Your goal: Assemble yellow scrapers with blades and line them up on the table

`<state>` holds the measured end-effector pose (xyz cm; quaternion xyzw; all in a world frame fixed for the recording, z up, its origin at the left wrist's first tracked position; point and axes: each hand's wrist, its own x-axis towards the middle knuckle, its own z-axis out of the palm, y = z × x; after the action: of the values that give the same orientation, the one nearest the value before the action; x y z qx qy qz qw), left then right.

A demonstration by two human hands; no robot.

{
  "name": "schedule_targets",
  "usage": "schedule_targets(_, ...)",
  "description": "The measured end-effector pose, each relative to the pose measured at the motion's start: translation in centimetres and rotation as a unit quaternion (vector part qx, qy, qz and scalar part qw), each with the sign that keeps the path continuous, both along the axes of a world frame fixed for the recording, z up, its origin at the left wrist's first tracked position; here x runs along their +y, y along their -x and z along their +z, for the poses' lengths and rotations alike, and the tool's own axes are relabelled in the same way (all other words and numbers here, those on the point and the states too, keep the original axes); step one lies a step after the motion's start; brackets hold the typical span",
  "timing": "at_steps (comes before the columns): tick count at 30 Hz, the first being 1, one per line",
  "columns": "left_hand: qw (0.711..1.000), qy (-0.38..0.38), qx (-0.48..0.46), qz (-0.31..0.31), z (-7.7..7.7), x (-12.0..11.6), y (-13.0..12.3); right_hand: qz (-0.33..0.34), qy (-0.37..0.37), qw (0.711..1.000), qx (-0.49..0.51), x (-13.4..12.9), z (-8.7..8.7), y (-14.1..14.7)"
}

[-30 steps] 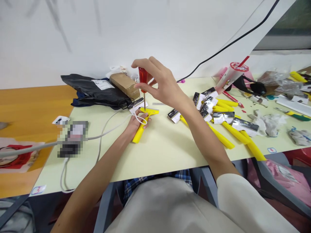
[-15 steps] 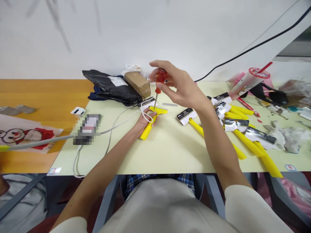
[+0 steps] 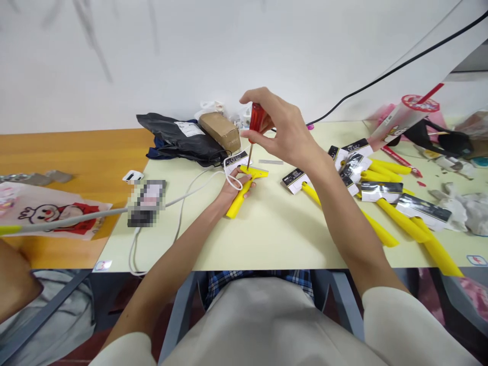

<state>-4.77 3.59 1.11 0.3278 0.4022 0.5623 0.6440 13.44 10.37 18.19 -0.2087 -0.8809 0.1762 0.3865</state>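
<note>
While the right hand [image 3: 287,134] is pinching a red-handled screwdriver [image 3: 257,122], the left hand [image 3: 233,189] is gripping a yellow scraper [image 3: 237,203].
Off-centre pressure could be skidding the tip off the scraper's head.

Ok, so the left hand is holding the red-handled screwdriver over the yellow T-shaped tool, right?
No, the right hand, not the left, holds the red-handled screwdriver over the yellow T-shaped tool, as the head view shows. The left hand holds that tool.

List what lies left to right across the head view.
printed sheet → black bag → cardboard parcel → yellow T-handle → red screwdriver → carded yellow handles → crumpled tissue
</note>
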Motion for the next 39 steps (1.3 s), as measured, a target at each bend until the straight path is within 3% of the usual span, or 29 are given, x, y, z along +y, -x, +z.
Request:
schedule_targets(2, 1.000, -0.001, 0.004, 0.000, 0.0, 0.0, 0.0, -0.002, -0.009, 1.000, -0.005, -0.1, 0.0, -0.1)
schedule_targets(6, 1.000, 0.001, 0.016, 0.007, -0.1, 0.1, 0.0, 0.072, 0.027, 0.997, 0.000, -0.3, 0.3, -0.3)
schedule_targets(12, 1.000, 0.002, 0.014, 0.010, -0.2, 0.1, 0.0, 0.004, -0.002, 1.000, 0.021, 0.1, 0.0, -0.1)
schedule_targets(17, 1.000, 0.008, 0.022, 0.017, -0.2, 0.2, 0.1, 0.091, 0.040, 0.995, 0.018, -0.6, 0.5, -0.5)
schedule_targets(25, 1.000, 0.004, 0.024, 0.002, 0.1, -0.2, -0.1, 0.006, 0.030, 1.000, -0.002, -0.6, 0.6, -0.2)
schedule_targets(31, 1.000, 0.002, 0.024, 0.004, 0.5, -0.5, 0.1, 0.027, 0.071, 0.997, -0.009, -0.5, 0.7, -0.9)
schedule_targets(39, 0.999, -0.001, 0.031, -0.015, 1.0, -0.6, -0.1, 0.028, 0.063, 0.998, 0.015, -0.2, 0.8, -0.4)
